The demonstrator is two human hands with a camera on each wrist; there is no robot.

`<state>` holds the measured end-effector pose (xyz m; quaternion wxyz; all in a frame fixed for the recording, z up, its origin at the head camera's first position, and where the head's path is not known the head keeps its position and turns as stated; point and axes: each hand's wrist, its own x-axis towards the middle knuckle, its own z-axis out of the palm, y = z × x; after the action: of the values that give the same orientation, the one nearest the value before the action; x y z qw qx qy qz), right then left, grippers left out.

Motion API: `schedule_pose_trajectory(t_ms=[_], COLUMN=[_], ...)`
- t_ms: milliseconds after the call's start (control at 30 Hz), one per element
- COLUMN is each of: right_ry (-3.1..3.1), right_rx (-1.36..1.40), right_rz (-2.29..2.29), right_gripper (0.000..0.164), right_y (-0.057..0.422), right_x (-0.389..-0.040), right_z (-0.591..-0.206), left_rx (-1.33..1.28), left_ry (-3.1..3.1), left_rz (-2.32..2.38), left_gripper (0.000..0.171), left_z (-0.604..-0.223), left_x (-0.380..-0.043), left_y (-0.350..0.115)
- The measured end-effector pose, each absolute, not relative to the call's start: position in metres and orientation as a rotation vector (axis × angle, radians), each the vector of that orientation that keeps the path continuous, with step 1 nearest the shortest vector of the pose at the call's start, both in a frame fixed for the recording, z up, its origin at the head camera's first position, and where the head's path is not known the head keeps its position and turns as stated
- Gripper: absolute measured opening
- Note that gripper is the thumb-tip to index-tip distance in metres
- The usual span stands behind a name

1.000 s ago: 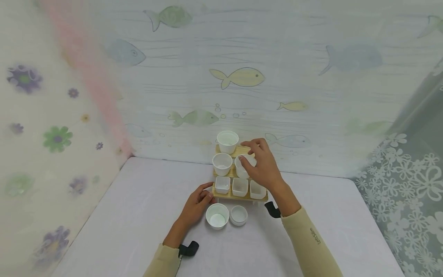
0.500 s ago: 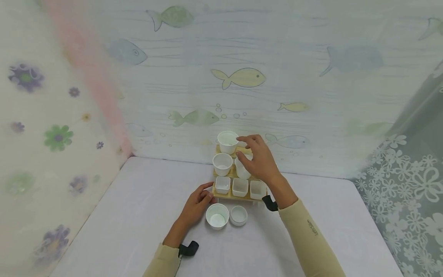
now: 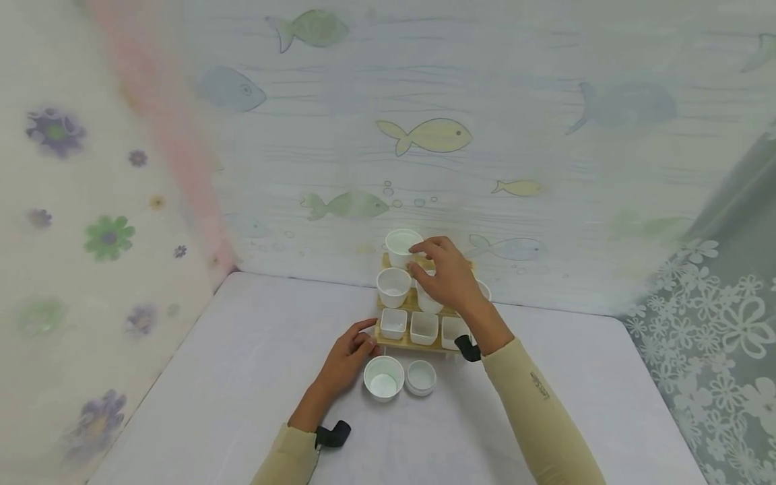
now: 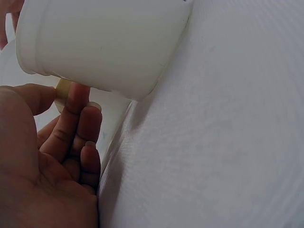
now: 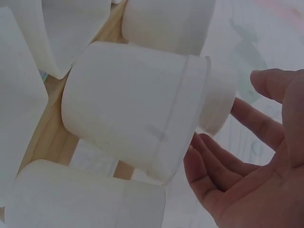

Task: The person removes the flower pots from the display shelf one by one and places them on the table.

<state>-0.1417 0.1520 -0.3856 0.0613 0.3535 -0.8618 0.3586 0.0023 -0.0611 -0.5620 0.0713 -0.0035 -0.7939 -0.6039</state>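
Observation:
My left hand [image 3: 342,360] pinches the left end of a wooden tiered stand [image 3: 403,342]; its thumb and index finger meet on the wood [image 4: 62,92] in the left wrist view. My right hand [image 3: 445,273], fingers spread and bent, hovers over the stand's upper tiers. In the head view its fingertips come up to the round white cup [image 3: 399,254] on the top tier. The right wrist view has one finger against or just beside the rim of a cup [image 5: 221,97], with the thumb apart. Below that hand stands a middle-tier cup [image 5: 128,104].
Another round cup [image 3: 393,289] is on the middle tier's left, and one [image 3: 483,289] shows partly behind my right wrist. Square cups [image 3: 424,328] line the bottom tier. In front, on the white table [image 3: 224,377], are a larger cup [image 3: 384,378] and a smaller one [image 3: 421,378].
My right hand has moved left and slightly up from above the middle-tier cup to beside the top cup. The left hand keeps its place on the stand.

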Motion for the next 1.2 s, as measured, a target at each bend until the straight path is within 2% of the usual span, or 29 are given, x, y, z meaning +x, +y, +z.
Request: schedule_pose_trajectory(t_ms=[333, 1200], right_ry=[-2.687, -2.492], right_rx=[1.000, 0.838], right_rz=[1.058, 1.150], right_gripper=[0.026, 0.024], right_y=[0.146, 0.152], right_x=[-0.148, -0.148], right_z=[-0.385, -0.388], left_rx=[-0.041, -0.003], left_ry=[-2.410, -2.384], left_rz=[-1.795, -1.816], left_gripper=[0.044, 0.043], left_z=[-0.562, -0.563], left_x=[0.002, 0.001], left_y=[-0.062, -0.061])
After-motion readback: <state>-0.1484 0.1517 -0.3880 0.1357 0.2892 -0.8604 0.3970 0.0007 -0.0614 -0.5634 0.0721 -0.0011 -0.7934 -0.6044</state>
